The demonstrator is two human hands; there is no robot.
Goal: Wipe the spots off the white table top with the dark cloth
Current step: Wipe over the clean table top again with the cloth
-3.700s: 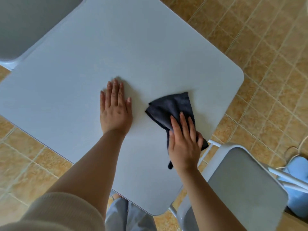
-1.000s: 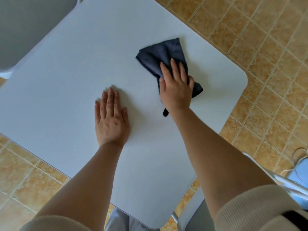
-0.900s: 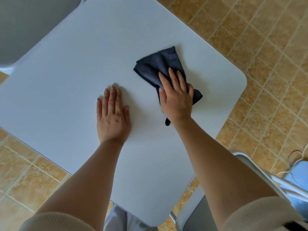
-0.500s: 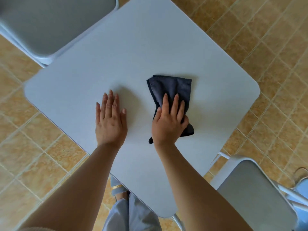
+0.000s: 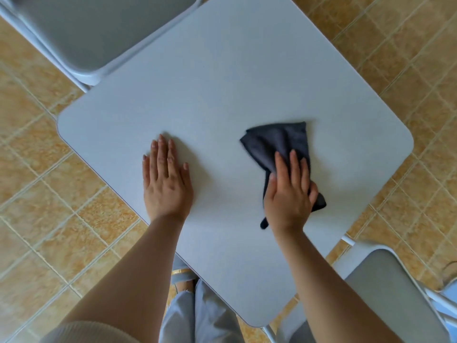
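While right hand (image 5: 288,194) presses one cloth (image 5: 277,142), left hand (image 5: 165,186) lies flat.

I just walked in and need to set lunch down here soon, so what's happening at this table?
A person is wiping the white table top with a dark cloth. The right hand presses down on the cloth with straight fingers, toward the table's right side. The left hand rests flat on the bare surface, apart from the cloth on its left. No spots can be made out on the top from this view.
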